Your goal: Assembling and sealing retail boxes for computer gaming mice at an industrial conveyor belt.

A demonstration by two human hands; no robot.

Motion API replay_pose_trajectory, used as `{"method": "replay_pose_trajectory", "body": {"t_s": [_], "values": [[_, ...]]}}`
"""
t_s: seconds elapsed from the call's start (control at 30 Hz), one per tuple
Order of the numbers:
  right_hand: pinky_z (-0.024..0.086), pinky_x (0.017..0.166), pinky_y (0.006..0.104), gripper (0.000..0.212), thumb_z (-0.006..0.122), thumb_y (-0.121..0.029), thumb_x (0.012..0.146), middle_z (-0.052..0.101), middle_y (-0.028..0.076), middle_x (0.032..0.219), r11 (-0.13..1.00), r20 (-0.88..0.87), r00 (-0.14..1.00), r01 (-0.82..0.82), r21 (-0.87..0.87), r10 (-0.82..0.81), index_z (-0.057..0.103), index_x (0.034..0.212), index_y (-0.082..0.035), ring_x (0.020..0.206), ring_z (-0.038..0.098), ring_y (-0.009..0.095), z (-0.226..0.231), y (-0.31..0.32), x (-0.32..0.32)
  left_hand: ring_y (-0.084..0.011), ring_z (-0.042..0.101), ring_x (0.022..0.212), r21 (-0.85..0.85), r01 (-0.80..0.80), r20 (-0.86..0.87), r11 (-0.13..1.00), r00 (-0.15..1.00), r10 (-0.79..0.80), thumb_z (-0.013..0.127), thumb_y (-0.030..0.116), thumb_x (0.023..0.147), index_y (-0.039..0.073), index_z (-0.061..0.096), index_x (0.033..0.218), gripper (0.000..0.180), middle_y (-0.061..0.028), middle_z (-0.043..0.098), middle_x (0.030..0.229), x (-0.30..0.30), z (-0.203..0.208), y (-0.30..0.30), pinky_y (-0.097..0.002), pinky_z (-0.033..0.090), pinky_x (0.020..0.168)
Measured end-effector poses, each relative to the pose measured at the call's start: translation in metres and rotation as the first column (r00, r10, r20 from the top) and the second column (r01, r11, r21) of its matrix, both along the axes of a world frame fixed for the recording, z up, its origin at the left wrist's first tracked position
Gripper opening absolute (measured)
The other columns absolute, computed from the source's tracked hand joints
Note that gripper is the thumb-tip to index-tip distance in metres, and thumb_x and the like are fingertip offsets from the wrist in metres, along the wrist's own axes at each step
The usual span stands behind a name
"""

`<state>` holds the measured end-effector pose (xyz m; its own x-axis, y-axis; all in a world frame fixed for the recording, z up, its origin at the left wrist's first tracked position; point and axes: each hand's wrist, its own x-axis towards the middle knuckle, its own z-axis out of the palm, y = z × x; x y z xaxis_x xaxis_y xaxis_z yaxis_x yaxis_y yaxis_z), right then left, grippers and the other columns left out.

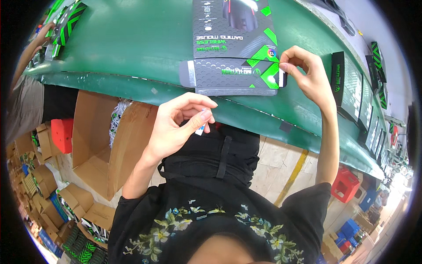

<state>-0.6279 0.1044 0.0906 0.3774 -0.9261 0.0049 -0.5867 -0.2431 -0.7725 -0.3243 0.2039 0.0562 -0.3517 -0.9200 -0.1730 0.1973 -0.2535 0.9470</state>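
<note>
A grey, black and green mouse box point(237, 48) lies flat on the green work table, its printed front facing up and its end flap point(233, 77) spread toward me. With thumb and forefinger, my right hand point(306, 72) pinches the box at its right edge, by the flap's fold. My left hand point(178, 121) is in front of the table edge, apart from the box. Its curled fingers hold a small white piece with blue print point(200, 130), mostly hidden by the fingers, so I cannot tell its kind.
Several similar boxes point(347, 88) stand in a row along the table's right side. An open cardboard carton point(132, 145) with shredded paper is below at the left, beside a red stool point(62, 134). Another person's hand point(44, 35) is near a box point(68, 26) at the far left.
</note>
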Motion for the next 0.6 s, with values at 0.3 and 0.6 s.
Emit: {"method": "replay_pose_trajectory", "body": {"t_s": [0.3,0.6], "values": [[0.049,0.076,0.0271,0.005,0.063,0.001,0.085,0.063,0.004,0.079,0.999,0.011,0.999,0.042,0.008,-0.042,0.060,0.089,0.003,0.076,0.061,0.011,0.0000,0.0054,-0.0047,-0.0104,0.065,0.074,-0.005,0.046,-0.001,0.999,0.999,-0.046,0.064,0.008,0.094,-0.002,0.064,0.105,0.015,-0.0074,0.067,0.086,-0.0008,-0.0078,0.0016,-0.0225,0.050,0.064],[0.049,0.075,0.0278,0.007,0.062,0.002,0.085,0.060,0.006,0.077,0.999,-0.011,1.000,-0.022,-0.022,0.022,0.057,0.090,0.003,0.074,0.059,0.012,-0.0028,0.0055,-0.0094,-0.0103,0.065,0.073,-0.001,0.051,-0.006,0.999,0.999,-0.051,0.064,0.008,0.094,-0.002,0.064,0.104,0.014,-0.0074,0.067,0.086,-0.0059,-0.0041,0.0007,-0.0224,0.050,0.064]]}}
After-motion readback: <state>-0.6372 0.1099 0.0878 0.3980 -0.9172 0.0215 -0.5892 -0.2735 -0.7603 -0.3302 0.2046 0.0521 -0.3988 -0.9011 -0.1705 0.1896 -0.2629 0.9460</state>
